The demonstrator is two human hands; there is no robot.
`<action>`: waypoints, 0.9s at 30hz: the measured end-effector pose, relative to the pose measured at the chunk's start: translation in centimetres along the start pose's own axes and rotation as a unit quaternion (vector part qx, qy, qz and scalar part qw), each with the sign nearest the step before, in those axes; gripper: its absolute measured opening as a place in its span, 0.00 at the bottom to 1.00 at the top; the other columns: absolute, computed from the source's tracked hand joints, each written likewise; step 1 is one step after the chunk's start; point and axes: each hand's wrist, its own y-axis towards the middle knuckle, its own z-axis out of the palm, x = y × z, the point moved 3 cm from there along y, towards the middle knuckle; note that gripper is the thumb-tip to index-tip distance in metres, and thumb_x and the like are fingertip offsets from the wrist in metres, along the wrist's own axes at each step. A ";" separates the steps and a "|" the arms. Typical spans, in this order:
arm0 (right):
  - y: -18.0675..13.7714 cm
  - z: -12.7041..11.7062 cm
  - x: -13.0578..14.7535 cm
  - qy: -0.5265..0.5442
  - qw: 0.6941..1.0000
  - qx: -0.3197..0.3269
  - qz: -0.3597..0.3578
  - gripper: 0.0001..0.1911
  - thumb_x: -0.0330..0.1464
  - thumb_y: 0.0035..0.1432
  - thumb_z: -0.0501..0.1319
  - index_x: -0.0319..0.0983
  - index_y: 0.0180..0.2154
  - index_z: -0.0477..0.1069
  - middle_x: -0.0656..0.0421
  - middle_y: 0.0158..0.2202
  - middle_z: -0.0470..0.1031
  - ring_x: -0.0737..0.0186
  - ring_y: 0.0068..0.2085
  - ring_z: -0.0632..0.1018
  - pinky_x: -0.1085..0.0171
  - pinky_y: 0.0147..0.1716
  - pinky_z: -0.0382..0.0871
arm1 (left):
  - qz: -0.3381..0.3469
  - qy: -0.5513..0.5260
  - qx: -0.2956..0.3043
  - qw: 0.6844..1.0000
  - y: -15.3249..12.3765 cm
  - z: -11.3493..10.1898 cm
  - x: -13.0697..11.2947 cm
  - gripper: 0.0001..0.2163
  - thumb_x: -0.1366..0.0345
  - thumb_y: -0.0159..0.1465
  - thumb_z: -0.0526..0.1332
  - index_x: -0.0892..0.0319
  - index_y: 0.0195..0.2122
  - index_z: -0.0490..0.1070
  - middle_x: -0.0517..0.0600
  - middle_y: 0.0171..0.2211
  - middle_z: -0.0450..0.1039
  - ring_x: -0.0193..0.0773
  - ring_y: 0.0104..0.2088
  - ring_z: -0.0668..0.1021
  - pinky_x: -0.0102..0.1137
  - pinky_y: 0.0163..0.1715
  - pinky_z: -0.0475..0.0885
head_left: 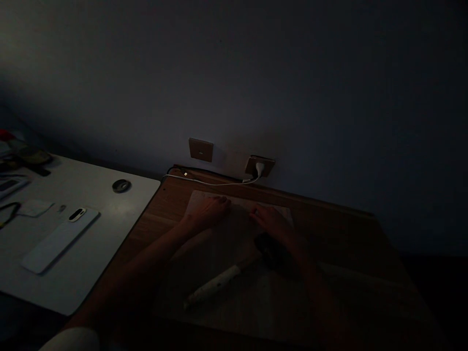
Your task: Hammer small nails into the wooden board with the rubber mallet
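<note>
In the head view the light is dim, and a wooden table [351,234] stands against a plain wall [292,87]. A thin, pale sheet [234,234] lies on the table, and both of the person's hands rest at its far part. The left hand [214,208] is palm down near the sheet's far left corner, its fingers bent and drawn together; whether it pinches the sheet cannot be told. The right hand [272,222] is near the far right corner, fingers half curled and pointing left; it too may or may not grip the edge, the dark hiding it. The 2 hands are apart, with bare sheet between them. Nearer, a hammer-like tool [214,286] lies aslant on the sheet, its pale handle toward the near left and its dark head just below the right hand. To the left is a white table [109,214] bearing a pale phone [60,241], with a dark ring-shaped roll [121,190] farther back, near the right edge. On the wall behind the wooden table are 2 plates: a left plate [201,146] and a right plate [270,166], which holds a white plug [260,168]. Its white cable [219,185] runs left along the table's far edge.
</note>
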 end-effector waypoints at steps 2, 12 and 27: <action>-0.2 -0.4 0.4 0.049 0.999 -0.018 -0.005 0.04 0.36 0.64 0.64 0.44 0.36 0.73 0.60 0.31 0.76 0.57 0.36 0.76 0.61 0.39 0.66 | -0.019 -0.027 -0.013 0.999 0.3 0.1 0.4 0.05 0.69 0.64 0.61 0.58 0.31 0.75 0.57 0.33 0.77 0.48 0.36 0.79 0.38 0.39 0.69; -2.7 -2.2 3.7 0.597 0.795 -0.094 0.041 0.19 0.47 0.62 0.62 0.45 0.28 0.57 0.70 0.21 0.45 0.69 0.19 0.44 0.69 0.14 0.44 | -0.096 -0.288 -0.075 0.950 -0.1 -0.1 1.5 0.16 0.58 0.70 0.43 0.55 0.27 0.61 0.44 0.21 0.58 0.34 0.21 0.65 0.29 0.22 0.64; 0.7 1.1 4.3 -0.103 0.993 -0.001 0.060 0.07 0.34 0.66 0.60 0.39 0.36 0.75 0.48 0.38 0.81 0.49 0.42 0.80 0.57 0.43 0.68 | -0.034 -0.098 0.021 0.994 -0.6 1.3 -1.4 0.06 0.72 0.64 0.60 0.58 0.38 0.77 0.55 0.41 0.81 0.46 0.43 0.81 0.35 0.45 0.71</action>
